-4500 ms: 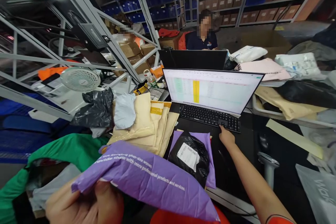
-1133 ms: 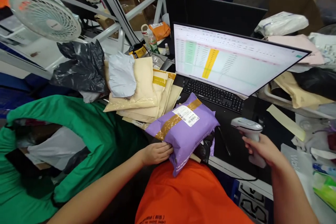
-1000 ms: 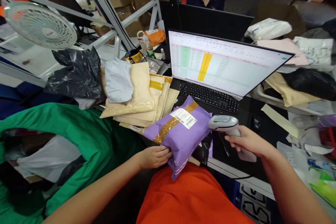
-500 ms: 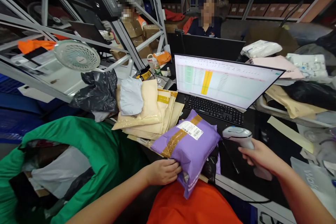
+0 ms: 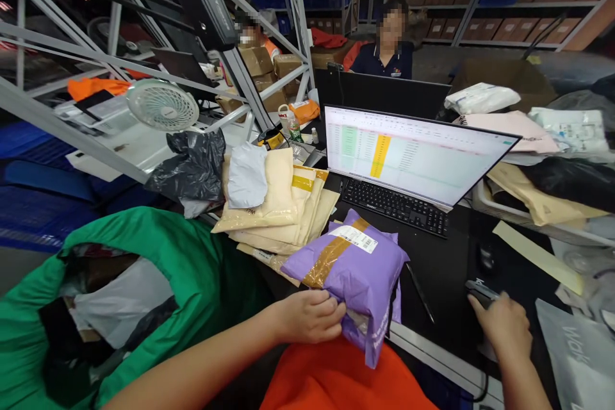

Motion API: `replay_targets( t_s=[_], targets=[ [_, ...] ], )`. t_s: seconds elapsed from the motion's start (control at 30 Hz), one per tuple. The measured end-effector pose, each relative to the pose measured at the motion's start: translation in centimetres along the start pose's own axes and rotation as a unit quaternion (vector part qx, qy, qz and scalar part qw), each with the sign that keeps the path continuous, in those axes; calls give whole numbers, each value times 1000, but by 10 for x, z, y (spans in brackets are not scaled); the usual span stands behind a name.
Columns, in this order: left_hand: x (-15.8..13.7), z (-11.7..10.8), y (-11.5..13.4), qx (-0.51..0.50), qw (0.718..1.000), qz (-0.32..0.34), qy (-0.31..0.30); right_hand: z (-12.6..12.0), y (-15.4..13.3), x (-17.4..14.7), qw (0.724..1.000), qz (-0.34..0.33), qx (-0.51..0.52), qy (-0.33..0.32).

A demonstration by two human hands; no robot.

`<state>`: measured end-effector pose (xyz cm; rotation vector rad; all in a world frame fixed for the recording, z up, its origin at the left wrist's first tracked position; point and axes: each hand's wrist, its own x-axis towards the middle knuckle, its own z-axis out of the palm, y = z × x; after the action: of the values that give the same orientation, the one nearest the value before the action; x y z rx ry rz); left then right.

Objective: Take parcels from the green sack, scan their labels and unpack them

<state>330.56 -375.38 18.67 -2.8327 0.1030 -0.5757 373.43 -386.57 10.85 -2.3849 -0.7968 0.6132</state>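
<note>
My left hand (image 5: 310,316) is closed on the near left edge of a purple mailer bag (image 5: 369,275). The mailer has a strip of brown tape (image 5: 331,259) and a white barcode label (image 5: 355,239) on top. At the right, low over the black desk, my right hand (image 5: 504,328) is wrapped round a barcode scanner (image 5: 482,291); its handle is mostly hidden by the hand. Left of the scanner a black pen (image 5: 420,293) lies on the desk.
A stack of cream padded envelopes (image 5: 273,198) lies behind the mailer. The monitor (image 5: 413,154) and keyboard (image 5: 394,202) stand ahead. An open green sack (image 5: 192,269) with parcels is at the left. A mouse (image 5: 486,258) lies beyond the scanner. A person (image 5: 384,57) sits opposite.
My right hand has swung the scanner away from the mailer, right and down toward the desk. My left hand still grips the mailer, which has shifted slightly right in view.
</note>
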Motion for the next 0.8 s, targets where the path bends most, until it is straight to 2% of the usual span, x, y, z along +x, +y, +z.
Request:
replay_targets(
  t_s=[0.03, 0.07, 0.1, 0.13, 0.17, 0.2, 0.27, 0.33, 0.4, 0.47, 0.53, 0.63, 0.7, 0.8],
  targets=[
    [5, -1, 0, 1, 1000, 0, 0, 1, -25, -12, 999, -36, 4, -2],
    [10, -3, -1, 3, 1000, 0, 2, 3, -53, -27, 990, -136, 13, -23],
    [15, -4, -1, 5, 1000, 1, 2, 6, -81, -45, 959, -267, 35, -90],
    [19, -5, -1, 8, 1000, 2, 0, 9, -110, -63, 910, -384, 30, -156],
    [21, -5, -1, 13, 1000, 5, -3, 12, -136, -81, 856, -477, -4, -199],
    [23, -6, -1, 18, 1000, 8, -10, 15, -160, -98, 812, -541, -51, -215],
    [24, -7, -1, 25, 999, 10, -26, 25, -193, -126, 758, -600, -150, -207],
    [22, -7, -1, 32, 999, 4, -30, 38, -209, -142, 736, -607, -248, -169],
    [19, -6, -1, 39, 999, -5, -22, 53, -212, -150, 728, -597, -314, -121],
    [18, -5, 0, 43, 999, -15, -11, 64, -213, -153, 730, -587, -338, -91],
    [18, -3, 0, 43, 998, -45, -3, 68, -217, -151, 734, -575, -348, -100],
    [18, -5, 0, 59, 988, -139, -10, 57, -226, -134, 733, -557, -365, -136],
    [19, -10, 0, 70, 978, -193, -24, 43, -229, -115, 755, -530, -365, -124],
    [19, -20, 3, 65, 975, -211, -28, 21, -222, -88, 818, -467, -326, -82]
  ],
)
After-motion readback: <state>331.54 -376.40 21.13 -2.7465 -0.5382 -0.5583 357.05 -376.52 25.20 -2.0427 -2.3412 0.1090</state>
